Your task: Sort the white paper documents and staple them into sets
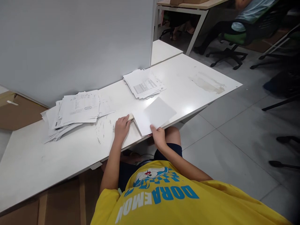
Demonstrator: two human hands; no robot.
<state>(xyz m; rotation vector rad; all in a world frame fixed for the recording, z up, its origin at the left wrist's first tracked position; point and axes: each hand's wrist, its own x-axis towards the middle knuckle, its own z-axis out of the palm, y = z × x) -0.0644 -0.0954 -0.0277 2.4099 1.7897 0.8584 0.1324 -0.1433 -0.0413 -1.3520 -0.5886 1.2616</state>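
Note:
My right hand (158, 137) pinches the near corner of a white sheet of paper (145, 120), thumb on top. Part of the sheet, or a second one with it, looks greyer on the right, and I cannot tell whether it is folded. On the desktop to the left, my left hand (122, 127) has its fingers closed around a small pale-beige piece (130, 117). That piece meets the left edge of the paper; its kind is unclear. Beyond the sheet lies a stack of printed papers (144, 85). Left of my left hand sits a larger, uneven paper pile (78, 107) with a stamped top page.
The white desk (98, 150) runs diagonally, backed by a grey partition (77, 43). A cardboard box (20, 111) stands at the far left, more cardboard (63, 203) below the desk. Office chairs (232, 51) and a seated person (253, 15) are at upper right.

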